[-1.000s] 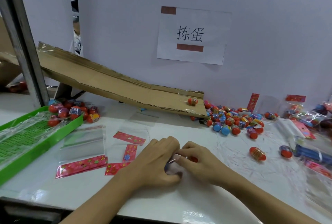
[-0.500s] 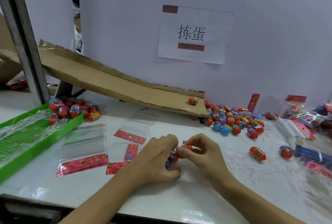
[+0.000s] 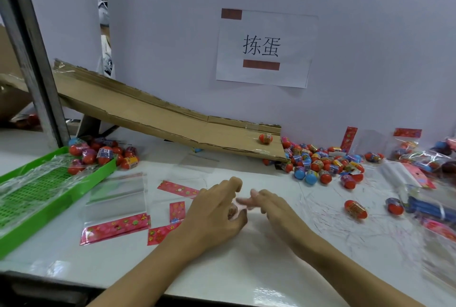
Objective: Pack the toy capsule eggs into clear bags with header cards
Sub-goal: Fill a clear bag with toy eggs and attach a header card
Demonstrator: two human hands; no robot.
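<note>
The left hand [image 3: 217, 213] lay low over the white table [image 3: 246, 267] with its fingers curled round a small capsule egg [image 3: 232, 208], of which only a sliver of printed wrap showed under the knuckles; it sat there, I judge, so the egg stayed put while a bag was sorted out. The right hand [image 3: 267, 204] was beside it, fingers loosely extended and blurred, holding nothing that could be made out. Whether a clear bag lay between the hands I could not tell.

Empty clear bags with red header cards [image 3: 116, 208] lay flat just left of the hands, within easy reach, and the loose egg pile [image 3: 320, 163] sat at the foot of the cardboard chute [image 3: 158, 114], which presumably fed it (one egg [image 3: 265, 138] rested on the chute's lower end). Two stray eggs [image 3: 355, 208] lay apart on the right, near filled bags [image 3: 407, 151]. A green tray [image 3: 49, 210] held crumpled plastic film.

Half a second before, both hands had pinched the egg together, fingertips meeting; now the right had let go and opened away, leaving the egg to the left alone.
</note>
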